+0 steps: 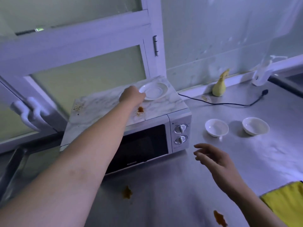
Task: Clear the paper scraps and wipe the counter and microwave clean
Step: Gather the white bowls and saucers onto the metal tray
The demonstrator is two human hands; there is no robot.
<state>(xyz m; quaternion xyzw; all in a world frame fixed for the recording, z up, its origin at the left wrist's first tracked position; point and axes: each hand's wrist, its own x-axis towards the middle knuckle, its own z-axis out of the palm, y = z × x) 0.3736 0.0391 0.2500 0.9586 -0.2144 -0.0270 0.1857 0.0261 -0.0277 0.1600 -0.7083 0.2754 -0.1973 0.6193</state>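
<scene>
A white microwave [178,122] with a marble-patterned top stands on the steel counter [164,185]. Brown stains [140,109] mark its top, and more brown stains [127,192] lie on the counter in front. A white saucer [155,90] sits on the microwave's far right corner. My left hand [131,95] reaches over the top and grips the saucer's near-left rim. My right hand [213,158] hovers above the counter to the right of the microwave, fingers spread and holding nothing. A yellow cloth [285,200] lies at the right edge. No paper scraps show.
Two small white bowls [216,127] [255,126] stand on the counter to the right. A yellow-green bottle-like thing [219,87] stands by the back wall. A black power cord [229,103] runs across the counter. A window frame with handles [29,115] is at the left.
</scene>
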